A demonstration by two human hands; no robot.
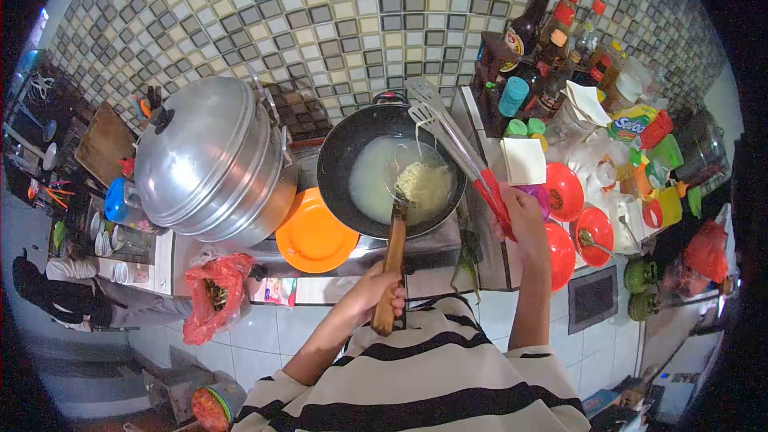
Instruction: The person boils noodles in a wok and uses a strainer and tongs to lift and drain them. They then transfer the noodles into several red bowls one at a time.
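Note:
My left hand is closed around the wooden handle of a strainer. The strainer's head sits in a black wok with a heap of pale noodles on it, in cloudy whitish liquid. In my right hand is a pair of metal tongs with red grips. The tongs slant over the wok's right rim, and a few noodle strands hang from their slotted tip. An orange plate lies left of the wok, near my left forearm.
A large metal steamer pot stands at left. Red bowls sit right of my right hand, with sauce bottles behind. A red plastic bag hangs at the counter's front edge. Another person is at far left.

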